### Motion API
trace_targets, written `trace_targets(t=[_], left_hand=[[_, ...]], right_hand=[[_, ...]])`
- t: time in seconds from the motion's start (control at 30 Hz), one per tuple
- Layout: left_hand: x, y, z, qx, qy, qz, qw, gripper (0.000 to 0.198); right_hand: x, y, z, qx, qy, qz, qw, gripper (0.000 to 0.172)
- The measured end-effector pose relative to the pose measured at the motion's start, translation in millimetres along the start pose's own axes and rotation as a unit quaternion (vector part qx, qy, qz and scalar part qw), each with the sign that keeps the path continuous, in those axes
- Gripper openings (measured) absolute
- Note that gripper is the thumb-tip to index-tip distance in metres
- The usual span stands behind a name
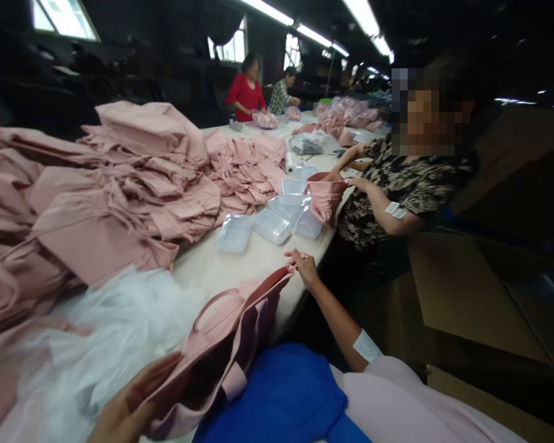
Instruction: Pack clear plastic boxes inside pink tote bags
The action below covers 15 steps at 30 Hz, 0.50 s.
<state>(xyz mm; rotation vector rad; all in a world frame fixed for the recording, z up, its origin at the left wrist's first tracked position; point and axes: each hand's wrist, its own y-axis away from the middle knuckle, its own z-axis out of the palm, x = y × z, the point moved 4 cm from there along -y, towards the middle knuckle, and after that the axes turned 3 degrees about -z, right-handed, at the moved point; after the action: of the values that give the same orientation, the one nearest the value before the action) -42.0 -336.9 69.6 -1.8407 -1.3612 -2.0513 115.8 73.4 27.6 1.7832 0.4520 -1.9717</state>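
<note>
A pink fabric bag (226,344) with a loop handle lies stretched along the near edge of the white table (240,261). My right hand (303,266) pinches its far corner at the table edge. My left hand (129,403) holds its near end at the bottom of the view, fingers curled under the cloth. White fluffy stuffing (115,332) lies just left of the bag. Blue cloth (286,394) sits below it, against my body.
Large heaps of pink fabric pieces (120,178) cover the left of the table. Several clear plastic trays (272,221) lie mid-table. A co-worker on the right holds a pink bag (325,197). Two more people work at the far end. Cardboard boxes (466,295) stand on the right.
</note>
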Motion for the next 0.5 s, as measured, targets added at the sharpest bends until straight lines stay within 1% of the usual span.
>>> trace_targets(t=[0.03,0.07,0.1,0.13,0.2,0.27,0.3,0.37,0.4,0.43,0.47,0.5], left_hand=[[9,8,1.9,-0.043,0.046,-0.04,0.997,0.067],[17,14,0.7,-0.072,0.072,-0.068,0.992,0.072],[24,19,-3.6,-0.081,0.076,-0.077,0.991,0.072],[28,22,-9.3,-0.082,0.061,-0.072,0.992,0.071],[29,28,-22.2,-0.051,-0.018,-0.044,0.998,0.068],[20,31,-29.6,-0.025,-0.097,-0.018,0.995,0.074],[13,32,-29.9,-0.03,-0.117,-0.011,0.993,0.077],[-2,31,-24.5,-0.076,-0.128,0.014,0.989,0.083],[-10,30,-21.1,-0.096,-0.136,0.029,0.986,0.083],[-17,27,-18.7,-0.099,-0.153,0.046,0.982,0.078],[-25,24,-17.6,-0.084,-0.177,0.063,0.979,0.067],[-31,20,-17.8,-0.054,-0.203,0.078,0.975,0.054]], right_hand=[[1,2,0,0.008,-0.021,0.012,1.0,0.051],[2,3,1,0.011,-0.056,0.024,0.998,0.05],[3,5,3,0.007,-0.101,0.039,0.994,0.049],[4,6,5,-0.002,-0.151,0.056,0.987,0.047],[5,8,11,-0.023,-0.243,0.087,0.966,0.04],[4,9,14,-0.037,-0.299,0.105,0.948,0.034],[4,9,14,-0.042,-0.315,0.11,0.942,0.032],[3,9,14,-0.049,-0.326,0.119,0.936,0.032],[2,8,14,-0.052,-0.324,0.124,0.937,0.032],[1,8,14,-0.054,-0.316,0.127,0.939,0.034],[0,8,14,-0.054,-0.301,0.128,0.944,0.035],[-1,8,14,-0.054,-0.279,0.126,0.951,0.036]])
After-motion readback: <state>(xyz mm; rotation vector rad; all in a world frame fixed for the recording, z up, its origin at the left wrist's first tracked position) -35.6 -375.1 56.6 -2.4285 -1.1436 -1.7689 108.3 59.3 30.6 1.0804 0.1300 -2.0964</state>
